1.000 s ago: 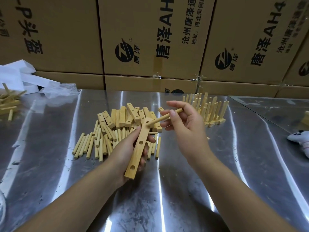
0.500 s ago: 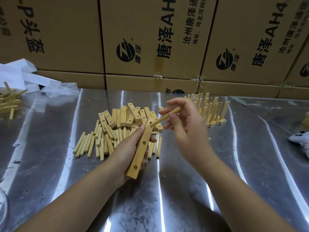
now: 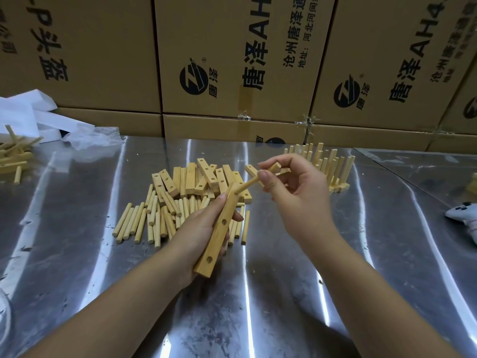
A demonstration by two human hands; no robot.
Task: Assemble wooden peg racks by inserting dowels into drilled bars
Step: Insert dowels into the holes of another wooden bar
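Now seating dowel (image 3: 247, 182) into end hole of bar (image 3: 219, 237), mid-frame; pinching with right hand (image 3: 300, 193), gripping bar with left hand (image 3: 195, 229); leaving two holes.

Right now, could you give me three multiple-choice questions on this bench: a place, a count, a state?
1. The finished racks stand: A. behind the right hand B. on the floor C. at the near edge
2. Empty holes showing on the left hand's bar: A. one B. two C. five
3. The right hand's dowel is: A. lying flat B. meeting the bar's far end C. snapped
A, upright beyond it; B, two show open; B, its tip touches there.
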